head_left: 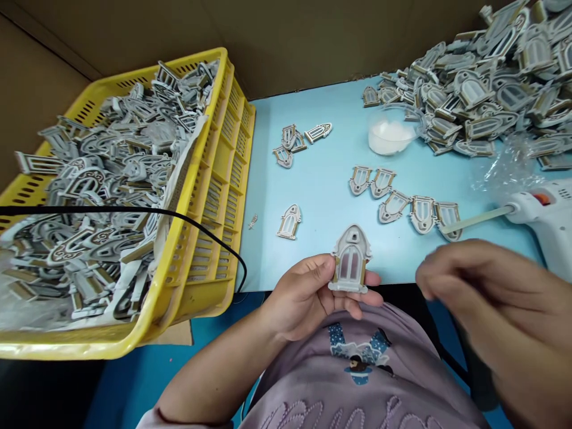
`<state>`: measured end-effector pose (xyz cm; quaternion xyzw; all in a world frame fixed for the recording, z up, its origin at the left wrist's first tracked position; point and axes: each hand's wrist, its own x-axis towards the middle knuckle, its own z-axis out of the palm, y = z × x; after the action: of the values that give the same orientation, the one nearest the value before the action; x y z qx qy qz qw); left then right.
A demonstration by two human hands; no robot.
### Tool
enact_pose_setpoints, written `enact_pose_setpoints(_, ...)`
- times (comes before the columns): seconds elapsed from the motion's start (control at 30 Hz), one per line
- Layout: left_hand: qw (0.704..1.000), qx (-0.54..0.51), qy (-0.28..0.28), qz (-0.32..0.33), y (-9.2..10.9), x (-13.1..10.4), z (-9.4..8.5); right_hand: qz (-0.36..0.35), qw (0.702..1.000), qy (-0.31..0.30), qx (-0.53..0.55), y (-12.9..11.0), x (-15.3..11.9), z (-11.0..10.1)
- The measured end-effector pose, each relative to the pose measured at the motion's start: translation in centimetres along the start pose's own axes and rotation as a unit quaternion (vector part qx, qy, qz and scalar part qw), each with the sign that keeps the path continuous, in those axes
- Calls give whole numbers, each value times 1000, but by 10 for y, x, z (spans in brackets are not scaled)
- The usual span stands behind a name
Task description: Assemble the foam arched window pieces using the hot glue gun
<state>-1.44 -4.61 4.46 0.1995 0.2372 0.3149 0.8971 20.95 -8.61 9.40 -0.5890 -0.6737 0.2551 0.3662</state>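
Observation:
A small arched window piece (351, 243), white-grey with gold side edges and clear panes, is held upright between the thumb and fingers of my left hand (300, 296), just off the table's front edge. To its right, my right hand (485, 292) is raised with thumb and fingertips pressed together. Whatever is in that pinch, if anything, is hidden from me. Beyond the hands, a row of similar window pieces (422, 213) lies on the light blue table (322, 179). One single window piece (289, 221) lies left of the row.
A yellow crate (230, 173) full of window pieces stands at the left, with a black cable (196, 223) across it. A large heap of pieces (500, 89) fills the back right. Near it are a plastic cup of white material (389, 136) and a white glue gun (547, 208) with a glue stick.

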Motion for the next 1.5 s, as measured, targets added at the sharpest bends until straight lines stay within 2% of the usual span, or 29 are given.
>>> enact_pose_setpoints(0.1, 999, 36, -7, 18, -4, 1, 4, -45, 996, 23, -75, -14, 17, 22)
enact_pose_setpoints(0.17, 997, 68, -5, 44, -7, 2, 5, -38, 995, 45, -82, -19, 23, 34)
enact_pose_setpoints(0.27, 987, 129, 16, 96, -11, 3, 2, 47, 998, 36, -2, -19, 26, 42)
enact_pose_setpoints(0.37, 976, 180, 36, 121, -14, 2, -4, 135, 982, -12, 131, -16, 27, 45)
enact_pose_setpoints(0.47, 972, 197, 42, 122, -15, 2, -6, 140, 977, -23, 157, -15, 29, 47)
enact_pose_setpoints(0.6, 982, 155, 18, 108, -14, 2, -2, 41, 998, 1, 57, -15, 30, 49)
enact_pose_setpoints(0.67, 991, 111, -7, 76, -14, 3, 0, 23, 998, -7, 63, -14, 29, 48)
enact_pose_setpoints(0.8, 1000, 23, -18, 10, -12, 3, 1, 65, 973, -39, 219, -4, 27, 38)
enact_pose_setpoints(0.93, 1000, -25, -18, -5, -10, 3, -2, 25, 922, -26, 385, 10, 26, 21)
enact_pose_setpoints(0.97, 999, -29, -18, -5, -10, 3, -2, 13, 925, -18, 379, 12, 27, 18)
enact_pose_setpoints(1.0, 999, -30, -18, -6, -10, 3, -2, -5, 944, -3, 331, 13, 26, 16)
enact_pose_setpoints(1.07, 999, -27, -17, -7, -11, 3, -1, -80, 987, 46, 133, 11, 26, 16)
enact_pose_setpoints(1.1, 1000, -24, -16, -8, -11, 4, 0, -135, 988, 73, 23, 9, 26, 18)
enact_pose_setpoints(1.17, 1000, -18, -15, -10, -12, 4, 2, -254, 956, 96, -115, 7, 26, 23)
enact_pose_setpoints(1.23, 1000, -15, -14, -15, -14, 4, 3, -328, 930, 88, -143, 7, 26, 29)
enact_pose_setpoints(1.37, 999, -9, -11, -31, -15, 5, 5, -366, 909, 60, -190, 11, 29, 32)
enact_pose_setpoints(1.5, 999, -5, -5, -39, -16, 5, 5, -386, 890, 13, -243, 13, 31, 24)
